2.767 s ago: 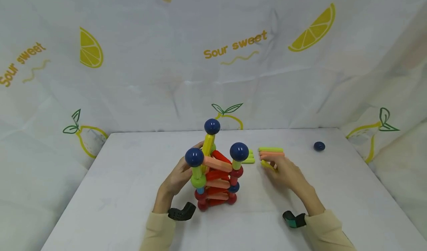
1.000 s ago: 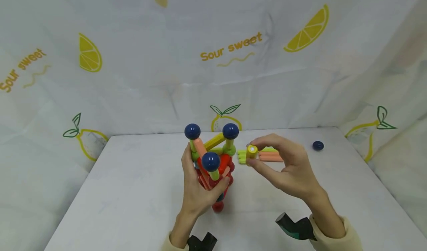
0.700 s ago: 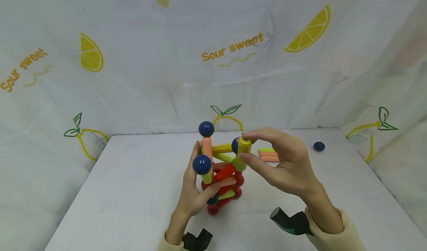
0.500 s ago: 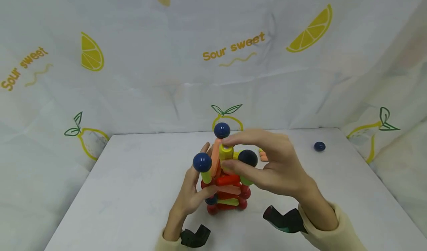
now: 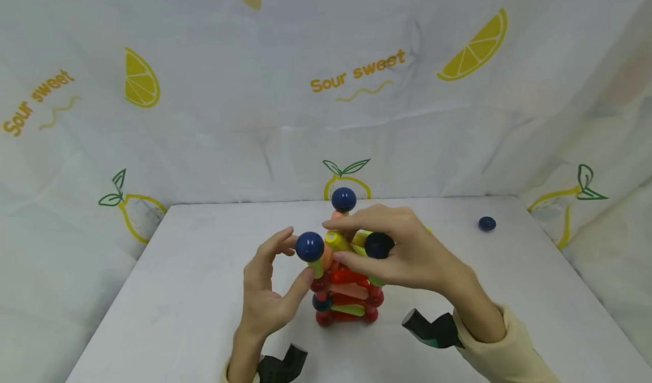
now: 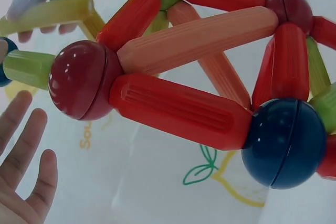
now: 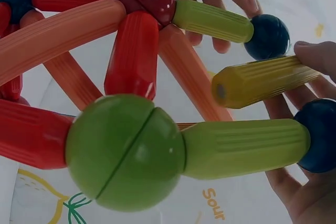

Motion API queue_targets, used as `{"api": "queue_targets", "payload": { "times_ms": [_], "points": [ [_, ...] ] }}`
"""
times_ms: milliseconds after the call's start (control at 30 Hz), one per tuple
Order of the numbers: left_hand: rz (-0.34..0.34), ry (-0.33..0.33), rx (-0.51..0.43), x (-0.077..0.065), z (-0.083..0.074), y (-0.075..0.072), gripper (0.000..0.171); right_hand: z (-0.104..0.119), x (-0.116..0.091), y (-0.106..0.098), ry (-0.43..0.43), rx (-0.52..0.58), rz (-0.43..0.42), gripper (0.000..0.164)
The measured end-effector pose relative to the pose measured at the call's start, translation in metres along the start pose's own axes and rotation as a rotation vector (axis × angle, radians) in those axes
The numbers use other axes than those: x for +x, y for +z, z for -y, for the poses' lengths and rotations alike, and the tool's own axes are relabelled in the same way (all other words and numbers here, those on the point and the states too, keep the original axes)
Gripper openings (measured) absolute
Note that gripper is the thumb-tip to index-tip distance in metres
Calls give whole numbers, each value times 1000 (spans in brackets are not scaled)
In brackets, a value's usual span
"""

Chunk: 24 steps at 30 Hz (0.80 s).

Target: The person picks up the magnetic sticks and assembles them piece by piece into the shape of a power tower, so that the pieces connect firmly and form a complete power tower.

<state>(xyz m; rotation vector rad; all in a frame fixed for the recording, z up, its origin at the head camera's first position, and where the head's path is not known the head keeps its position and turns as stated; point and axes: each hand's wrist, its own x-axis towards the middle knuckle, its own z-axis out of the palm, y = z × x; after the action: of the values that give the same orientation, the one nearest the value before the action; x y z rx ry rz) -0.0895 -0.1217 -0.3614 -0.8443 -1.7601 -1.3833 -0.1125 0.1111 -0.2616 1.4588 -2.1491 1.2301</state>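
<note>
A tower of magnetic rods and balls (image 5: 348, 290) stands on the table, in red, salmon, lime and dark blue. Three blue balls cap its upper posts. Between thumb and fingers, my right hand (image 5: 415, 253) pinches a yellow magnetic rod (image 5: 336, 240) over the tower's top. The rod's bare end (image 7: 221, 91) points away from the right hand, close to the front-left blue ball (image 7: 269, 38). My left hand (image 5: 265, 306) is spread around that ball, its thumb right at it; the other fingers (image 6: 23, 150) are held straight and apart.
A loose blue ball (image 5: 487, 223) lies at the back right of the white table (image 5: 204, 270). Behind my right hand, the loose rods are almost wholly hidden. A white cloth (image 5: 229, 117) with lemon prints hangs behind the table.
My right hand picked up the yellow rod and brought it left over the tower. The tower turned in my left hand, which has now loosened from its side and drawn left to the front-left ball.
</note>
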Motion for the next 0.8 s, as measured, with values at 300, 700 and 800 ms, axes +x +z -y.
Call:
{"api": "queue_targets", "payload": {
  "times_ms": [300, 700, 800],
  "points": [
    [11, 4, 71, 1, -7, 4, 41, -3, -2, 0, 33, 10, 105, 37],
    [24, 0, 89, 2, -11, 5, 39, 0, -6, -8, 135, -18, 203, 40],
    [29, -6, 93, 2, -11, 6, 39, 3, -6, -6, 151, -70, 207, 41]
  ]
}}
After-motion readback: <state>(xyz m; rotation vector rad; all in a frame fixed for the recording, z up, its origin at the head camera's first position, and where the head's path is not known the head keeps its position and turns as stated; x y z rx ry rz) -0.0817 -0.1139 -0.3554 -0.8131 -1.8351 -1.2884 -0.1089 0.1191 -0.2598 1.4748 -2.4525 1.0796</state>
